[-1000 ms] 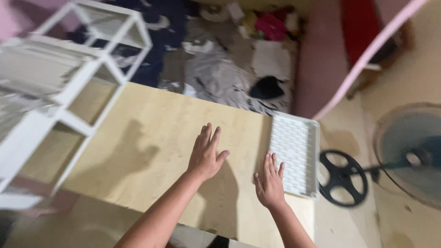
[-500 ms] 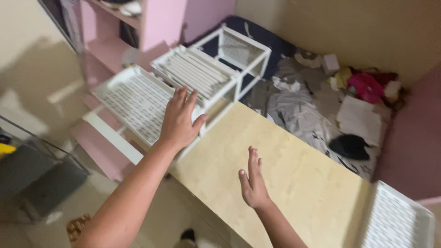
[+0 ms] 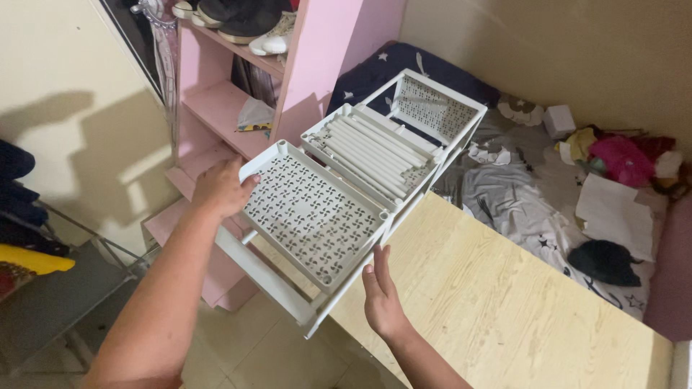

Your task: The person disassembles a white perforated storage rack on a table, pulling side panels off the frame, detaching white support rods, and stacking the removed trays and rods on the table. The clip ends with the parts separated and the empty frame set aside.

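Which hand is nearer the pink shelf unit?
Left. The left hand grips the far edge of the white perforated rack tray, right beside the pink shelf unit. The right hand is at the tray's opposite edge, over the wooden board.

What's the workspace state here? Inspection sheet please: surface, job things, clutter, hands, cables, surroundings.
Surface: pale wooden board, mostly bare.
Job things: white perforated plastic rack, tilted, one end over the board's edge.
Clutter: clothes and papers on the floor beyond.
Hands: left hand grips the rack's far edge; right hand open at its near edge.
Cables: nothing seen.
Surroundings: pink shelf unit with shoes on top.
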`<state>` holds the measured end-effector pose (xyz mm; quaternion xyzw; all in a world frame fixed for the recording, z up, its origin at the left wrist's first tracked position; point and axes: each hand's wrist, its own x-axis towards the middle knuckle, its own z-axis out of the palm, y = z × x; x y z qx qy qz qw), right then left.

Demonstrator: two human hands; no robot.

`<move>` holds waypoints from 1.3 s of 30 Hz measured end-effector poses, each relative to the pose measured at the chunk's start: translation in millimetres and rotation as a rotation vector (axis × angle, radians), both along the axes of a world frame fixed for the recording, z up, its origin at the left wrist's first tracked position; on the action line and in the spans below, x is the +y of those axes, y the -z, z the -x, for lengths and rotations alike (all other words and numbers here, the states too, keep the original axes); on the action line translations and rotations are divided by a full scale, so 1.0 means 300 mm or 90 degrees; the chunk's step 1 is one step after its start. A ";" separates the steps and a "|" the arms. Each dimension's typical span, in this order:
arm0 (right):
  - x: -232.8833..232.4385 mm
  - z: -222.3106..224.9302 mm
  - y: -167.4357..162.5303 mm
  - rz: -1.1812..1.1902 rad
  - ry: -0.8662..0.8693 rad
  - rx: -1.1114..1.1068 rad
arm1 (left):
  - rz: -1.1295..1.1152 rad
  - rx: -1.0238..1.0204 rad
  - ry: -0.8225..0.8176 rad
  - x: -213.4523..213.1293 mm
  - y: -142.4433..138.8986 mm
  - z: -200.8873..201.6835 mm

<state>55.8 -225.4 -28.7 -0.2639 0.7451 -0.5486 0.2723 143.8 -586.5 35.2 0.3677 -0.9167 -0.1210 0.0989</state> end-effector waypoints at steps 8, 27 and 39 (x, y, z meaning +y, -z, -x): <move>-0.104 -0.031 -0.003 -0.015 0.033 -0.020 | -0.096 -0.017 0.057 -0.176 0.114 0.055; -0.149 -0.045 0.027 0.215 0.161 -0.215 | -0.177 0.089 -0.014 -0.138 0.146 0.035; 0.021 -0.005 0.016 0.337 0.228 -0.211 | -0.152 0.184 0.054 0.105 0.072 -0.008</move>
